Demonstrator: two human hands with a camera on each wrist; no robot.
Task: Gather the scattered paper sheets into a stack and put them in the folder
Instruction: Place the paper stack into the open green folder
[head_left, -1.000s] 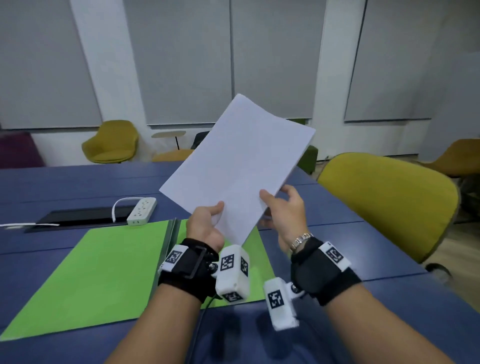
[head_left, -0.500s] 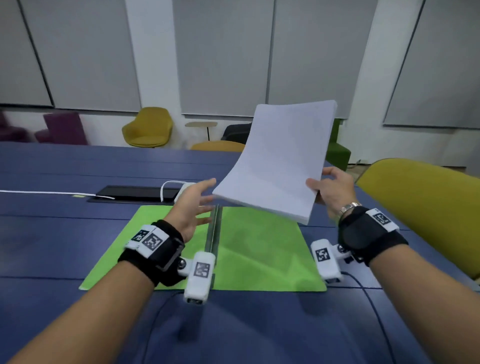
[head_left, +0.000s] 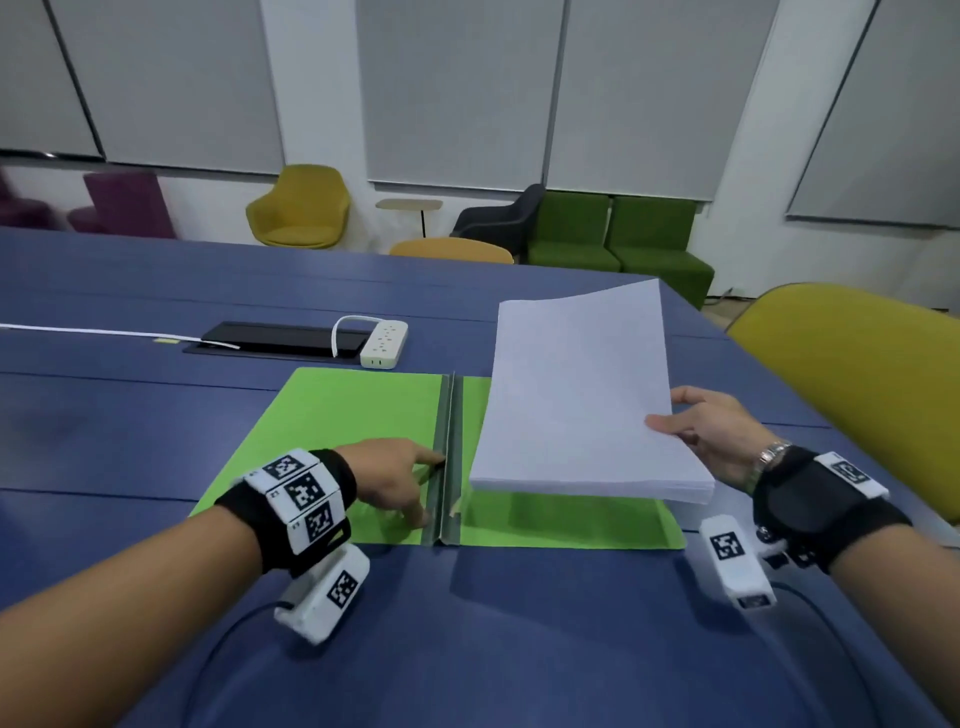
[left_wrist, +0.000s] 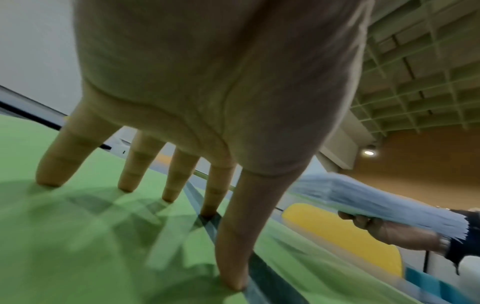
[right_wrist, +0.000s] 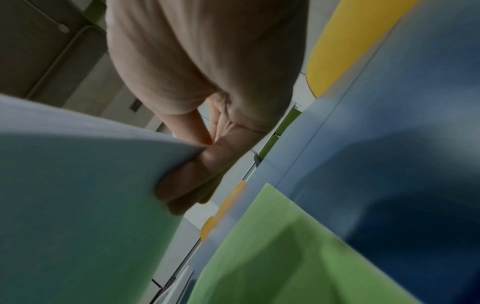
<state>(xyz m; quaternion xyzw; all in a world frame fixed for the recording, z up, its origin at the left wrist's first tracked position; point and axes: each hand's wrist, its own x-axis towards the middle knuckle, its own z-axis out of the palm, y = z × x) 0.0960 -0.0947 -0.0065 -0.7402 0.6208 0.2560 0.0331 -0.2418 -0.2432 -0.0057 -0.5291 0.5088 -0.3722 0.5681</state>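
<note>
A green folder (head_left: 337, 410) lies open on the blue table (head_left: 467, 649), its grey spine (head_left: 449, 457) running down the middle. My left hand (head_left: 400, 478) rests on the left flap beside the spine, its straight fingers (left_wrist: 127, 164) spread with the tips on the green surface. My right hand (head_left: 711, 431) grips a thick stack of white paper (head_left: 582, 395) by its right edge, thumb on top and fingers (right_wrist: 187, 179) underneath. The stack hangs tilted just above the folder's right flap (head_left: 571, 525), near edge lowest.
A white power strip (head_left: 383, 344) and a black cable tray (head_left: 280, 339) sit beyond the folder. A yellow chair (head_left: 857, 384) stands close at the table's right edge. More chairs line the far wall.
The right hand has lowered the paper stack from in front of me to just above the right flap. The left hand let go of the stack and came down onto the folder.
</note>
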